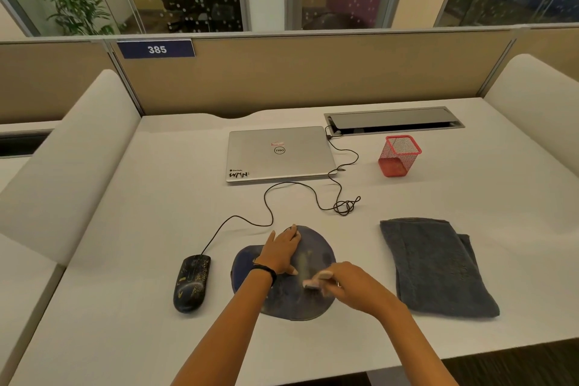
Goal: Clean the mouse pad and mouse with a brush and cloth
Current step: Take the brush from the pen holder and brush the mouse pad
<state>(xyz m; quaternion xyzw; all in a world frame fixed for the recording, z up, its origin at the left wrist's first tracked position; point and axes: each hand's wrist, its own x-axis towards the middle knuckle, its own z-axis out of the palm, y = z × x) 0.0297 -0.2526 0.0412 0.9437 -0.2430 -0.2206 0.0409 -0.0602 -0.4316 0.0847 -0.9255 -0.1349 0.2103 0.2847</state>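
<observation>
We pin mouse pad (pixel 316 247) at desk (pixel 156 260) centre with left hand (pixel 280 252), fingers flat, spread, gripping nothing. Right hand (pixel 351 287) curls round brush (pixel 315 282), bristles on pad. We judge short strokes away from holding hand work best. Mouse (pixel 191 282) waits left, cloth (pixel 435 266) right.

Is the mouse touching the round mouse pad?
Apart. The head view shows a strip of bare white desk between the mouse and the left edge of the mouse pad.
</observation>
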